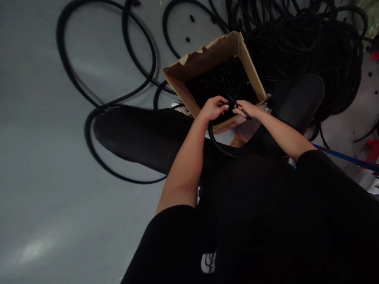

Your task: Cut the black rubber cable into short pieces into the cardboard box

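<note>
My left hand is closed round the end of a black rubber cord or hose, which curves down from it toward my lap. In my right hand are scissors with black and orange handles, their blades pointing toward the cord end by my left fingers. Whether the blades touch the cord I cannot make out. Both hands are over the near side of an open cardboard box. Many short black pieces lie inside it.
A large tangled heap of black hose lies beyond my right knee. Loose hose loops spread over the grey floor at left. Small black pieces lie behind the box. A blue strap and a red object are at right.
</note>
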Available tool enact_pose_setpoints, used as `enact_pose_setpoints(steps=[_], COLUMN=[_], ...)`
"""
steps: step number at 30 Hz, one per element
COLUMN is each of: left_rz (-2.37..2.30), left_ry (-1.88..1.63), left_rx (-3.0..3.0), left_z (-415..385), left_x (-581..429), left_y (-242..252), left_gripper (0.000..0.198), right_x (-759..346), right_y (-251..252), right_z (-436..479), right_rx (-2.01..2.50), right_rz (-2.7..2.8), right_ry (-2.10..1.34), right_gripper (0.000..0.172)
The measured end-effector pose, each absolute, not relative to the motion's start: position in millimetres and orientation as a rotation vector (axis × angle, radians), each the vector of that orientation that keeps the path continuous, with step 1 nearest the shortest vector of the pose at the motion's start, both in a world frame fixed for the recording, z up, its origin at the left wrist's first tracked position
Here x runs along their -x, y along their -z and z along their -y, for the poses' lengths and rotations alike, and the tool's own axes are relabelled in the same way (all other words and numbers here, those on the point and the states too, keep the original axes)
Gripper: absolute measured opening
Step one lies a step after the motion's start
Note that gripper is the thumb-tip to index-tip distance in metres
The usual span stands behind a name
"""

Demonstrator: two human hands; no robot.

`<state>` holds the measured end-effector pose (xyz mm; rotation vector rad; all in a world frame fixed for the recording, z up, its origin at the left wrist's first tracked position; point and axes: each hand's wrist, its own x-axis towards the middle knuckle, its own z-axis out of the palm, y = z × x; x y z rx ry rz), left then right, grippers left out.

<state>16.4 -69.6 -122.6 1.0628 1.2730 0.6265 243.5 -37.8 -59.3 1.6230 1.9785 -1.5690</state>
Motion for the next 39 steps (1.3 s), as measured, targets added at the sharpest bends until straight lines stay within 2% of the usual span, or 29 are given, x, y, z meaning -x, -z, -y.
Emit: enact_pose_setpoints(steps=[6, 16, 24, 30, 34, 39], left_rz=[-1.277, -1.392, -1.481, -1.484, -1.523, -1.556], left_ry=[-0.602, -0.555, -0.42, -0.514, -0.536, -0.556], left_rx=[-1.059, -1.097, -1.181, -1.241, -1.188, -1.062], left_z=[69.0, 68.6, 70.3, 70.1, 70.8, 71.2], left_x=[-15.4, -17.1, -13.3, -9.1, -10.2, -13.1], left_y=[125.6, 121.8, 125.9, 138.0, 138.6, 134.6], left_gripper=[0.021, 0.019, 0.024, 0.021, 0.023, 0.032], right_x=[-243.7, -247.0, -247.7, -246.3, -245.7, -244.6], right_y=[54.7, 66.8, 70.1, 69.5, 71.8, 81.6], right_z=[36.3, 34.8, 35.8, 38.6, 41.7, 46.4], right_rx=[-1.619, -1.605, -1.576, -1.624, -1.734, -1.636], right_rz=[-1.985, -2.073, -2.103, -2.108, -2.077, -1.857], right_ry=[1.562, 1.421, 1.345, 1.306, 1.421, 1.827], right_gripper=[0.024, 0.017, 0.012, 0.024, 0.022, 0.029])
